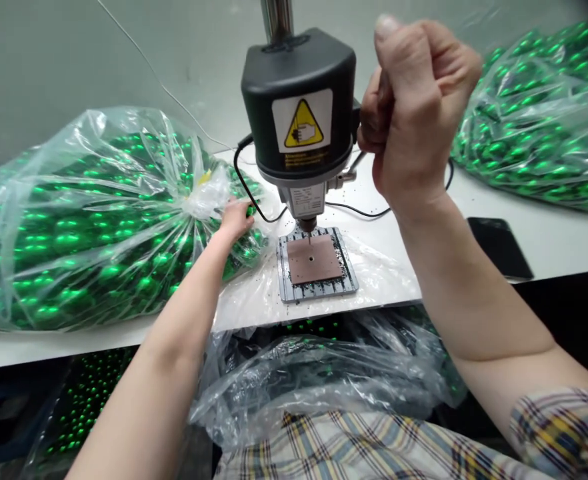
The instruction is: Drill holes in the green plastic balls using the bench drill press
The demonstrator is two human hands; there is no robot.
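Observation:
A small bench drill press (299, 107) with a black head and a yellow warning label stands before me. My right hand (417, 100) is closed in a fist round its feed lever (357, 163), whose grip is mostly hidden. Under the chuck (308, 225), a thin bit points down at a brown board (319, 263) with a dark hole, lying on the slotted metal base (319, 291). To the left, my left hand (237, 219) reaches past the gathered neck of a clear bag (89, 187), its fingers curled on a shiny green ball (250, 211).
Another clear bag of green balls (539, 120) lies at the right, with a black phone (499, 247) near the table edge. Dark shavings surround the base. A clear plastic bag (324, 380) with green balls hangs below the table edge at my lap. Black cables run behind the drill.

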